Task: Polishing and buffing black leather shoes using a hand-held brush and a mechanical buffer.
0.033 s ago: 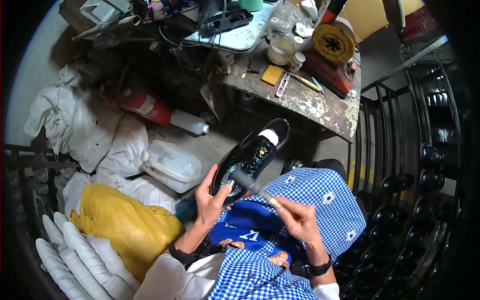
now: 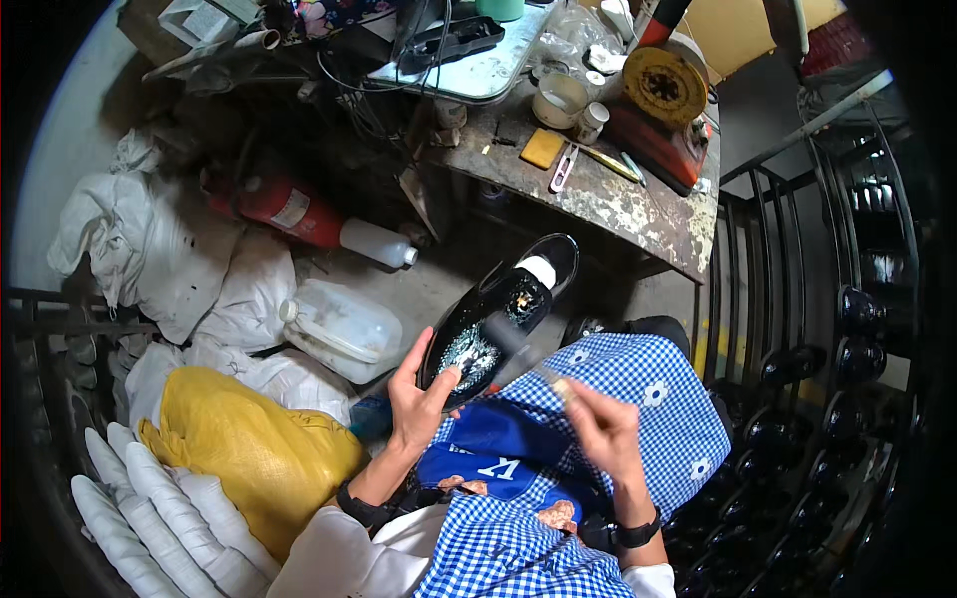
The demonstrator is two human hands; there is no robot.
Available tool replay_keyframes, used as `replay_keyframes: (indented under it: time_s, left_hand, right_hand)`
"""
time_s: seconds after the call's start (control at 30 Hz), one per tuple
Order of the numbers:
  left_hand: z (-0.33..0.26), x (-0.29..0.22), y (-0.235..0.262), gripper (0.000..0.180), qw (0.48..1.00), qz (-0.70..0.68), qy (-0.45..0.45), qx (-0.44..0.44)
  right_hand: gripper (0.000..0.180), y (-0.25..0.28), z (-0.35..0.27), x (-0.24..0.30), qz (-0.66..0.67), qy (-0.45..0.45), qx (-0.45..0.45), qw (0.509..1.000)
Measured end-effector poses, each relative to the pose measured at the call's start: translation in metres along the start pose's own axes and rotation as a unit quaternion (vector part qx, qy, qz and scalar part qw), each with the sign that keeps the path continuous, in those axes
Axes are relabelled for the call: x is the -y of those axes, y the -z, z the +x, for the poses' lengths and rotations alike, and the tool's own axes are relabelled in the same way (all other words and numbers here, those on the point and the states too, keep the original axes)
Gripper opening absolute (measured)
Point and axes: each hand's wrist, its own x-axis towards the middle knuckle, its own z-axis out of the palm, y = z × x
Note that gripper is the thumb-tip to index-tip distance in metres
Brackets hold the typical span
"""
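While the left hand (image 2: 414, 394) grasps a black shoe (image 2: 490, 317) by its speckled toe, near side of the worn table (image 2: 630, 211), head view shows the right hand (image 2: 606, 431) clenched round a blurred tool (image 2: 526, 351); contact with shoe unclear. Yellow block (image 2: 542, 149) on the table; red cylinder (image 2: 289, 207) left of it.
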Motion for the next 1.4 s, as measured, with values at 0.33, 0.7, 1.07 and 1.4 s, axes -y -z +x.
replay_keyframes:
  time_s: [0.33,0.7,1.07,1.4]
  left_hand:
    - [0.011,-0.003,0.005,0.054,0.986,-0.115,0.114,0.035]
    - [0.016,0.001,0.011,0.027,0.945,-0.197,0.26,0.011]
    - [0.007,-0.01,-0.009,0.056,0.995,-0.062,0.058,0.061]
    - [0.0,-0.01,-0.01,0.067,0.988,0.106,-0.109,0.027]
  right_hand:
    - [0.024,0.002,0.002,-0.017,0.02,-0.02,-0.055,0.998]
    - [0.023,-0.002,-0.013,-0.026,0.101,0.021,0.092,0.99]
    - [0.027,0.005,0.001,-0.028,0.05,0.009,-0.088,0.995]
    - [0.024,0.005,-0.003,-0.019,0.025,0.072,0.061,0.995]
